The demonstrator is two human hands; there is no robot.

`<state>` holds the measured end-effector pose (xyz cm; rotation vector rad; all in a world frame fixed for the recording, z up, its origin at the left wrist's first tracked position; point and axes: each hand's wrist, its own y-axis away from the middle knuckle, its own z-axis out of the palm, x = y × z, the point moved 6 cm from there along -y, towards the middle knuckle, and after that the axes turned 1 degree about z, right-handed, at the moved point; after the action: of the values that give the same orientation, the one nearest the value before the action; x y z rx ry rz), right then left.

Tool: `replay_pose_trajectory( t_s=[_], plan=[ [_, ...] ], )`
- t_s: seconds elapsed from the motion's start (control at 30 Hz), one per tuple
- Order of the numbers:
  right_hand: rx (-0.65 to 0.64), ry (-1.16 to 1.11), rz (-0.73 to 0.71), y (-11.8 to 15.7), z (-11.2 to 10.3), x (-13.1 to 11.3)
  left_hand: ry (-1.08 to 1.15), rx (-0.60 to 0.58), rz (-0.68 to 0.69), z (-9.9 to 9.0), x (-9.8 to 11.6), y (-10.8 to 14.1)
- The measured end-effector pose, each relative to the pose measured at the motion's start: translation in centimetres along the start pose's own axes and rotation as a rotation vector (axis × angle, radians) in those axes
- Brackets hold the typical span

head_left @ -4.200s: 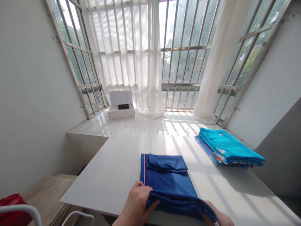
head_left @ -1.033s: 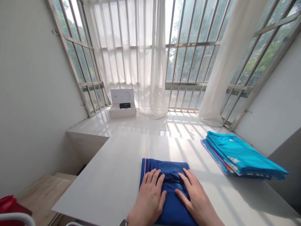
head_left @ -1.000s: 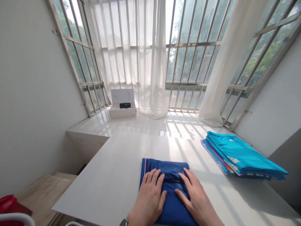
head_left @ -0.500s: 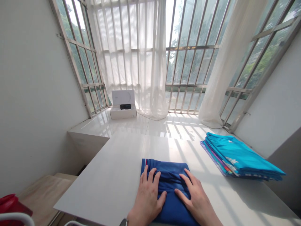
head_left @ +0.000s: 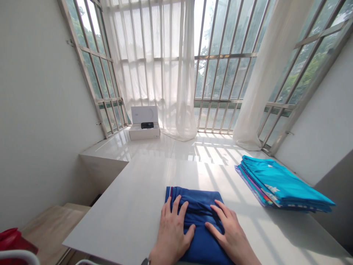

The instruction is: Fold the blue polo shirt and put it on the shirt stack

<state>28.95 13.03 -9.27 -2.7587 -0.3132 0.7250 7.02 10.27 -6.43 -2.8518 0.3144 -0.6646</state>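
While bare left hand (head_left: 173,227) and right hand (head_left: 228,226) rest apart, splayed on folded royal-blue cloth garment (head_left: 200,235) at six o'clock on flat white table (head_left: 124,209), it's probably light, soft, slippery, best held at both sides.

Can't read a single word or number from here tbh. The turquoise folded garment (head_left: 292,180) topping the pile has a small white mark (head_left: 270,166), logo-ish, plus a bigger white print (head_left: 272,188) by its near edge, neither legible. The white box (head_left: 145,134) by the curtain (head_left: 184,106) has faint grey marking (head_left: 136,114) inside its raised lid (head_left: 143,113), way too small to make out.
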Motion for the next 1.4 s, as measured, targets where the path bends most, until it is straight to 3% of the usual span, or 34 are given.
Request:
replay_pose_trajectory(
  t_s=[0.47, 0.93, 1.4],
  plan=[
    [0.001, -0.023, 0.009, 0.11, 0.29, 0.32, 0.067, -0.055, -0.064, 0.34, -0.32, -0.21],
    [0.036, -0.040, -0.001, 0.14, 0.38, 0.56, 0.043, -0.107, -0.013, 0.50, -0.12, -0.33],
    [0.018, -0.031, 0.004, 0.12, 0.29, 0.46, 0.085, -0.115, -0.047, 0.44, -0.24, -0.26]
  ],
)
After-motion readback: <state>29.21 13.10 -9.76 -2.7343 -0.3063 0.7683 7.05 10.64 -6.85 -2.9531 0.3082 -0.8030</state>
